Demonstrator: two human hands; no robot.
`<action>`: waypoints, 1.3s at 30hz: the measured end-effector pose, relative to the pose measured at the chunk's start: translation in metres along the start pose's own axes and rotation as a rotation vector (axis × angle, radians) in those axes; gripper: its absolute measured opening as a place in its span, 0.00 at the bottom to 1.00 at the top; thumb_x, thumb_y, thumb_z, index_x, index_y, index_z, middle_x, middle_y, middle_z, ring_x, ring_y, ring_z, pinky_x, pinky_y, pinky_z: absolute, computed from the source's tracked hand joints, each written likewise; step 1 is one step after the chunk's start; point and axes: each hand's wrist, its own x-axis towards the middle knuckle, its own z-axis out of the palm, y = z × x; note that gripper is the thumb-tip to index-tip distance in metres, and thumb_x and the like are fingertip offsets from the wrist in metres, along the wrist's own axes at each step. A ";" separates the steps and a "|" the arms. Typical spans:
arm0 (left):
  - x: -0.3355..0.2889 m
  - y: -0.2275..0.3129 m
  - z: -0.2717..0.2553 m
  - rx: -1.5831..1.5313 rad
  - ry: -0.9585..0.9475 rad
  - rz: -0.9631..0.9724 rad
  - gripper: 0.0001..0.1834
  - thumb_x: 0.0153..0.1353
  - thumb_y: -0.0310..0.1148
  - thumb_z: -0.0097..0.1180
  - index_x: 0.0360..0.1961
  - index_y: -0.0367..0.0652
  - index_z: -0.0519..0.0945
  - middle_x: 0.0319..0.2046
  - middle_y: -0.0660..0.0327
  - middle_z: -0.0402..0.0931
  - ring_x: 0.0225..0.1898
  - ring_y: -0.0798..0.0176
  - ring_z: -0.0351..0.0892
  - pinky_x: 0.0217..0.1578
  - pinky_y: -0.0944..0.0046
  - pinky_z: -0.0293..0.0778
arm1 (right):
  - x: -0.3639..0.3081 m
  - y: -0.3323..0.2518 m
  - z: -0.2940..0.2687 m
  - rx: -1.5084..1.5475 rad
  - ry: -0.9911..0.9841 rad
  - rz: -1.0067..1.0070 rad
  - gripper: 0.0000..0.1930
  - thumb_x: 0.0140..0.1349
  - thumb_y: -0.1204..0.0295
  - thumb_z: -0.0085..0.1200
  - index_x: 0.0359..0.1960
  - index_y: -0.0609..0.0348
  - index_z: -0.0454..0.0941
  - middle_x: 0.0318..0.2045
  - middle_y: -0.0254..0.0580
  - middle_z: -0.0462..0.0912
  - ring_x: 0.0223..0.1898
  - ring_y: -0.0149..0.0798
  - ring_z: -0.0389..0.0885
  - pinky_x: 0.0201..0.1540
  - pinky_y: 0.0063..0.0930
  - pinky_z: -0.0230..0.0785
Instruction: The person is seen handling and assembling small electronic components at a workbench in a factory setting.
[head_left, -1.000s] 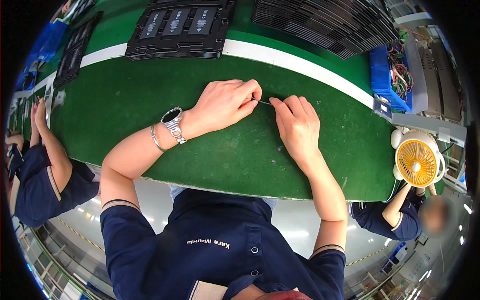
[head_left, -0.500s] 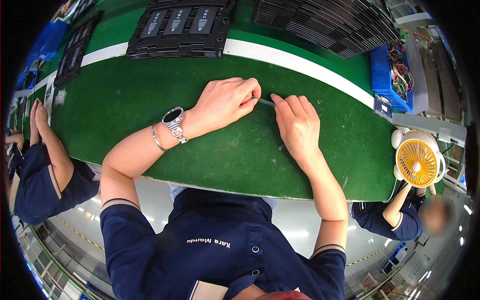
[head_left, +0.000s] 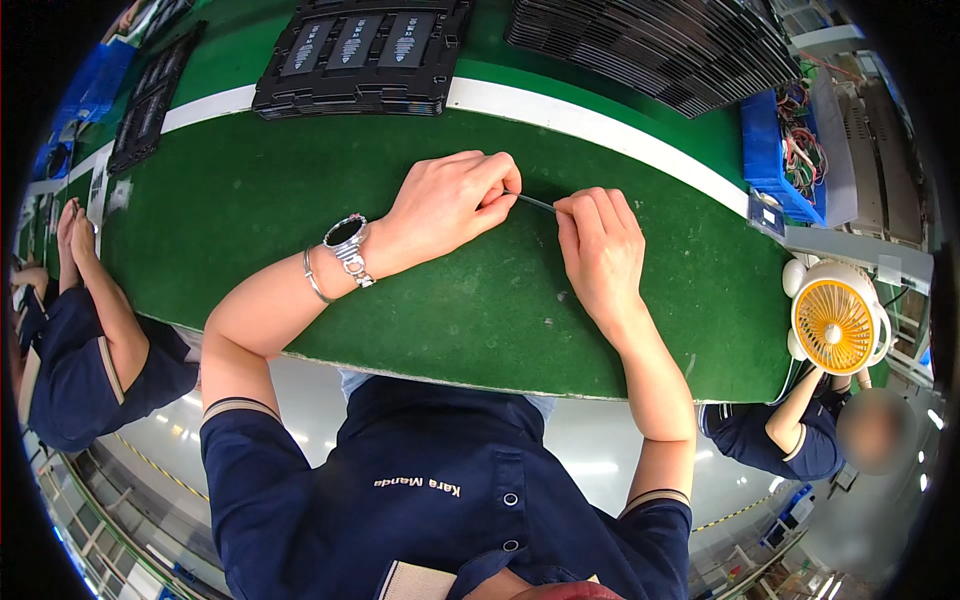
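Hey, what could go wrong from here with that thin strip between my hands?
The thin strip runs between the left hand and right hand, so pulling too hard might stretch or crease it. A loosened pinch could drop it onto the green work surface. The metal-band wristwatch might scuff that surface.

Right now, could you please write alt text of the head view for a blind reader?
A person's left hand and right hand hold a thin dark strip between them over a green table. Beyond lie black trays; at the right are a blue bin of wires and a fan.
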 end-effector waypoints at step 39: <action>-0.005 -0.005 -0.005 -0.066 -0.073 -0.021 0.10 0.62 0.34 0.61 0.43 0.46 0.77 0.22 0.69 0.75 0.30 0.62 0.79 0.31 0.56 0.74 | -0.076 0.203 -0.060 0.187 0.207 0.776 0.02 0.61 0.78 0.58 0.33 0.66 0.81 0.26 0.35 0.82 0.29 0.27 0.77 0.35 0.24 0.72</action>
